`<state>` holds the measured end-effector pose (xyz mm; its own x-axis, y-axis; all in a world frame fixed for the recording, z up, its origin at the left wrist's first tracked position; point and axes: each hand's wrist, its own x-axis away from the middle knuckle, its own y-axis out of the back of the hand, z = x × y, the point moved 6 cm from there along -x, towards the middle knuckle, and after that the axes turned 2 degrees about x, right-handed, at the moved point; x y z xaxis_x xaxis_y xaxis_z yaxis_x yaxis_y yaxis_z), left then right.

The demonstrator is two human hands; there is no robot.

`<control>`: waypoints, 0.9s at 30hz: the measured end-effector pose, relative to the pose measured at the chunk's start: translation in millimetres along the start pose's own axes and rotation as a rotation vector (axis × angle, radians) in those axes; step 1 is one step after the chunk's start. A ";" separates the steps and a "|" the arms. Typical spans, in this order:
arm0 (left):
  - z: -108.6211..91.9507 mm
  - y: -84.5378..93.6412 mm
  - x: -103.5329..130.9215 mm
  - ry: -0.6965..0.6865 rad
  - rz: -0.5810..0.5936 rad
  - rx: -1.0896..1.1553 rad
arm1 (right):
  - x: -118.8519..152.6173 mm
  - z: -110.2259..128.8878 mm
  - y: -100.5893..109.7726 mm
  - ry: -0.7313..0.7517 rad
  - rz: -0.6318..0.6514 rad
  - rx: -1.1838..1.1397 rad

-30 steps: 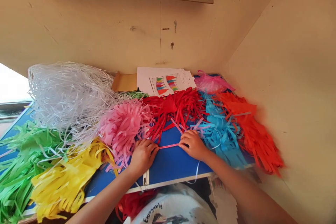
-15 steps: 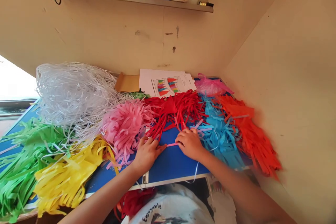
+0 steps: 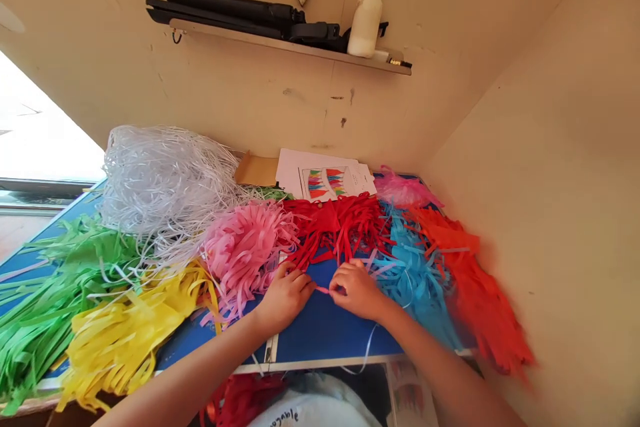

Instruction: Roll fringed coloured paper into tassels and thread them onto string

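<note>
A short, narrow pink strip stretches between my two hands, low over the blue table. My left hand pinches its left end, beside a pink fringed bundle. At the strip's right end, my right hand holds it between thumb and fingers, next to blue fringed strips. Red fringe lies just beyond both hands. A thin white ribbon curls near the front edge, below my right forearm.
Green fringe, yellow fringe and white shredded strands cover the left side. Orange-red fringe lies right. Behind are a printed sheet and pink plastic. A wall shelf bears a white bottle.
The view has tilted up, showing more of the shelf. My hands are slightly closer together, and the visible part of the pink strip between them is shorter.
</note>
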<state>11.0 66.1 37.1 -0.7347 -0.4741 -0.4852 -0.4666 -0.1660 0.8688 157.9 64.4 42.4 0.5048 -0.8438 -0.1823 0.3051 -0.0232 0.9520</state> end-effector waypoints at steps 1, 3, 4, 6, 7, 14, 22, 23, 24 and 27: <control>-1.9 15.3 -0.4 -0.005 -0.016 0.010 | 0.3 4.0 12.0 -0.036 -0.011 -0.094; -8.0 49.1 -1.9 -0.025 -0.051 0.061 | -0.8 12.4 32.9 -0.117 -0.008 -0.403; -12.3 64.6 -3.6 -0.055 -0.057 0.078 | -2.8 18.2 38.7 -0.136 0.030 -0.600; -19.6 88.4 -8.0 -0.111 -0.060 0.100 | -8.3 32.1 40.2 -0.153 0.156 -0.992; -21.9 96.0 -10.1 -0.128 -0.061 0.112 | -10.7 39.3 36.8 -0.163 0.224 -1.158; -18.4 104.0 -1.9 0.117 -0.339 0.285 | -7.1 56.9 -3.4 -0.440 -0.006 -1.637; -24.3 73.5 17.7 0.488 -0.338 0.683 | 7.5 71.3 -17.2 -0.563 -0.328 -1.699; -23.7 71.7 18.4 0.486 -0.331 0.713 | 8.0 70.2 -15.8 -0.539 -0.322 -1.654; -22.4 70.4 19.1 0.487 -0.326 0.740 | 8.2 65.9 -13.3 -0.511 -0.313 -1.578; -13.1 63.8 24.4 0.624 -0.301 0.869 | 9.9 24.2 -2.5 -0.543 -0.276 -1.002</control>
<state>-30.3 32.6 82.0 -0.2707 -0.9090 -0.3168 -0.9501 0.1992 0.2402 142.6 43.2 44.2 -0.0151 -0.9999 0.0066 0.9723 -0.0131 0.2333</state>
